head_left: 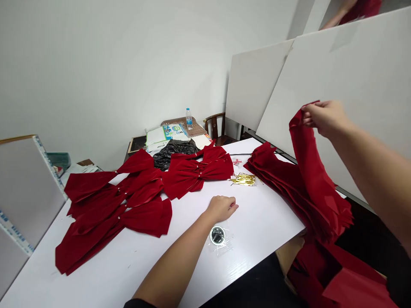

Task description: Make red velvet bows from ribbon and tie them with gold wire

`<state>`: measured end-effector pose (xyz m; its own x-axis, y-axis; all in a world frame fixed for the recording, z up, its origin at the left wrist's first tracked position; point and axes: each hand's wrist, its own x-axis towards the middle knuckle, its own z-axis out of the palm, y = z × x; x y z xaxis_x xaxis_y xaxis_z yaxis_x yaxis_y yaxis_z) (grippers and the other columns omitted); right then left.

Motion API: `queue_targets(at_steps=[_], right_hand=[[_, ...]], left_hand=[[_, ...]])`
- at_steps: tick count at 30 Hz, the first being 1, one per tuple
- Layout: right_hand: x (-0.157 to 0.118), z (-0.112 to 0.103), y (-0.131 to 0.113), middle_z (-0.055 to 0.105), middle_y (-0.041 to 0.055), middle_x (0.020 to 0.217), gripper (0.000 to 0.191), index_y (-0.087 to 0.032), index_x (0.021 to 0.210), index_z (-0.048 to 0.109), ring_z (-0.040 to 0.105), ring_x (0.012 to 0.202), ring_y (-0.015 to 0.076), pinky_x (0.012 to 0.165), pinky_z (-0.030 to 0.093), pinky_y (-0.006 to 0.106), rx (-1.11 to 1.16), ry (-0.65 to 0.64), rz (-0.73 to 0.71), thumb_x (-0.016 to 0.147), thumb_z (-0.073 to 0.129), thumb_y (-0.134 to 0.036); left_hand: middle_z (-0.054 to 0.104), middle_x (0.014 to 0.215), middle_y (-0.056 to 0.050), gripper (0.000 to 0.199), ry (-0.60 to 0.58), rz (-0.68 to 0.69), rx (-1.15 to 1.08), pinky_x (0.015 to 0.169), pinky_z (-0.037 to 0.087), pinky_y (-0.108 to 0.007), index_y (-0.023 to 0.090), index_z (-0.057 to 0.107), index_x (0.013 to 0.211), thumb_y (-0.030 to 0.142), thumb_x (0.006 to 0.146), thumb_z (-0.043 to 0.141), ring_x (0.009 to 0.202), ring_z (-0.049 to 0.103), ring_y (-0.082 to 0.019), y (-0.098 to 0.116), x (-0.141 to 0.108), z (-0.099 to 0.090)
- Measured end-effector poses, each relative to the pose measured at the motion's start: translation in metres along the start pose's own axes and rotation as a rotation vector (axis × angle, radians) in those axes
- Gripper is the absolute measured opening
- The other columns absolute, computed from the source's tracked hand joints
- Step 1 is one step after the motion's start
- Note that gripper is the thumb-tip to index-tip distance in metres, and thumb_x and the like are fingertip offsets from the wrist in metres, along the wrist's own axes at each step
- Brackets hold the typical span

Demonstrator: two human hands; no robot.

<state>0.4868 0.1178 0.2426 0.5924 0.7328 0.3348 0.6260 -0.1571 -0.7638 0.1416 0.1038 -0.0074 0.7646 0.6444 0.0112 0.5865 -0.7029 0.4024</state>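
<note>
My left hand (221,208) rests on the white table (257,222) with its fingers curled, holding nothing I can see. A small roll of tape in clear plastic (217,235) lies just below it, and a packet of gold twist ties (243,180) lies beyond it. My right hand (326,119) pinches the top of a long red velvet strip (310,171) and lifts it above a stack of similar strips (272,184). Several finished red velvet bows (118,209) lie to the left.
White panels (334,85) lean along the table's right side. More red velvet (340,278) lies below the table edge at lower right. A black plastic bag (175,154), papers and a water bottle (189,119) sit at the far end. A person's arm (337,17) shows top right.
</note>
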Motion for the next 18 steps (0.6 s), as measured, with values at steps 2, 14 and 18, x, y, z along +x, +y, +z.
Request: queue_targets(at_steps=[2, 14, 18], right_hand=[[-0.017, -0.015, -0.029, 0.067, 0.0235, 0.104, 0.037, 0.006, 0.119, 0.062, 0.056, 0.063, 0.0013, 0.068, 0.05, 0.025, 0.206, 0.016, -0.042, 0.101, 0.054, -0.026], [-0.18, 0.011, -0.118, 0.06, -0.0007, 0.061, 0.029, -0.016, 0.077, 0.058, 0.062, 0.046, 0.0125, 0.041, 0.051, 0.022, 0.827, -0.447, -0.28, 0.088, 0.077, -0.035], [-0.193, 0.033, -0.118, 0.065, 0.0033, 0.063, 0.036, -0.015, 0.076, 0.057, 0.064, 0.047, 0.0154, 0.039, 0.051, 0.023, 0.96, -0.608, -0.205, 0.083, 0.082, -0.04]], left_hand=[[0.078, 0.096, -0.004, 0.02, 0.015, 0.026, -0.042, 0.079, 0.051, -0.033, 0.022, 0.071, 0.097, 0.035, 0.1, 0.057, 0.089, 0.072, -0.023, 0.006, -0.001, -0.011], [0.063, 0.126, -0.009, 0.047, 0.872, 0.321, -0.445, 0.073, 0.056, -0.029, 0.027, 0.057, 0.135, 0.029, 0.091, 0.074, 0.104, 0.065, -0.022, 0.127, -0.073, -0.188], [0.066, 0.123, -0.007, 0.041, 0.864, 0.284, -0.317, 0.08, 0.058, -0.03, 0.024, 0.059, 0.13, 0.02, 0.09, 0.068, 0.107, 0.066, -0.022, 0.128, -0.094, -0.202]])
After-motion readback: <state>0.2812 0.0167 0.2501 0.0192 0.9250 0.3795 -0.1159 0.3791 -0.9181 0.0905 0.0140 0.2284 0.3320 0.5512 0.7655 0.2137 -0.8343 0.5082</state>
